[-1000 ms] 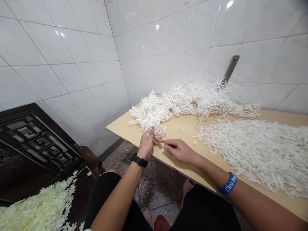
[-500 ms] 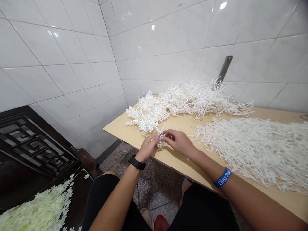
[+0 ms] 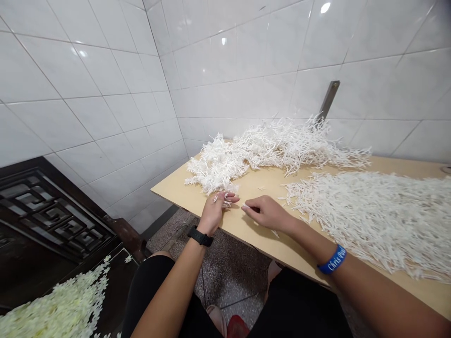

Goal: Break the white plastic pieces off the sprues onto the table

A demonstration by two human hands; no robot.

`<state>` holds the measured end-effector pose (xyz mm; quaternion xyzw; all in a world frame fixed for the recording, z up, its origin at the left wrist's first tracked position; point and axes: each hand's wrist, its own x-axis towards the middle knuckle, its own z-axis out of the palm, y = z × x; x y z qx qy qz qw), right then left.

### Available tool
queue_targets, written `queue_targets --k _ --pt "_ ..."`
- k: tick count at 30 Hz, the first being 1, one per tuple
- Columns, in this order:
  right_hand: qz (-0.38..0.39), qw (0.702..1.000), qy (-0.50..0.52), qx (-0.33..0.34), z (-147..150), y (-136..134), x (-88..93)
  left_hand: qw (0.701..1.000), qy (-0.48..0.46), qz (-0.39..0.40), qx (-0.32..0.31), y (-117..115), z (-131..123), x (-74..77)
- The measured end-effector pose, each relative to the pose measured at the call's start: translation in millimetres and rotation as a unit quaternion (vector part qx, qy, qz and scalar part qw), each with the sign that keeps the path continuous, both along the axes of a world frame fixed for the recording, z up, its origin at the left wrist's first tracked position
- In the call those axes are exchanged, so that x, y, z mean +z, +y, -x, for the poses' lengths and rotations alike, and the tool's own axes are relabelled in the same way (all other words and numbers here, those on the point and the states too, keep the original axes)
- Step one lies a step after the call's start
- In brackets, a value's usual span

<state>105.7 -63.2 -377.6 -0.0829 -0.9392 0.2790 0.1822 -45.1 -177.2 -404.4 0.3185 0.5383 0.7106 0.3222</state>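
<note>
A small white plastic branched sprig (image 3: 225,199) is lying pinched at the near edge of a tangled heap of white plastic branched pieces (image 3: 246,152), while a single thin white plastic stick (image 3: 246,207) is sitting just beside it, low over the tan wooden worktop (image 3: 260,183).

The branched plastic sprigs (image 3: 246,155) at twelve o'clock are white, as are the loose sticks (image 3: 369,216) at three o'clock. The tabletop (image 3: 260,185) is pale tan. The wristband (image 3: 332,259) is blue with white lettering, the watch (image 3: 200,236) black. The flowers (image 3: 59,307) at eight o'clock are cream-yellow.
</note>
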Motion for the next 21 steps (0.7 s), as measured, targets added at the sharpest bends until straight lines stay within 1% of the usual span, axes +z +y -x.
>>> queue_targets --k 2,4,6,7,9,11,13,14,16,18,21 --pt "-0.060 0.995 -0.041 -0.073 -2.7 14.9 0.9 0.999 0.020 -0.002 -0.031 -0.1 -2.5 2.1" --pt "-0.099 0.983 -0.079 -0.135 -4.9 24.8 3.0 0.998 0.023 -0.016 -0.048 -0.8 -4.6 4.0" --pt "-0.115 0.975 -0.087 -0.171 -6.1 25.8 6.4 0.997 0.031 -0.020 -0.062 -2.0 -5.5 5.3" --pt "-0.112 0.975 -0.077 -0.176 -6.0 22.9 8.3 0.997 0.042 -0.017 -0.069 -2.8 -5.6 5.8" --pt "-0.062 0.986 -0.046 -0.149 -3.9 13.1 11.2 0.994 0.073 -0.001 -0.084 -4.5 -6.2 7.0" --pt "0.032 0.996 -0.013 -0.080 0.6 1.8 11.2 0.990 0.099 0.011 -0.104 -6.1 -7.8 8.8" --pt "0.117 0.993 0.008 -0.004 6.5 -7.3 8.2 0.986 0.114 0.010 -0.125 -7.2 -9.8 10.4" --pt "0.138 0.990 0.018 0.026 9.3 -10.7 6.0 0.984 0.120 0.005 -0.131 -7.5 -10.6 10.8" --pt "0.142 0.987 0.035 0.060 13.2 -16.5 2.2 0.983 0.135 0.002 -0.125 -7.3 -10.7 9.7" --pt "0.133 0.986 0.043 0.088 14.2 -22.6 0.3 0.987 0.135 0.015 -0.081 -6.0 -8.6 6.5" --pt "0.122 0.983 0.031 0.135 11.8 -30.9 1.2 0.999 0.053 0.011 0.003 -3.2 -3.5 1.4"
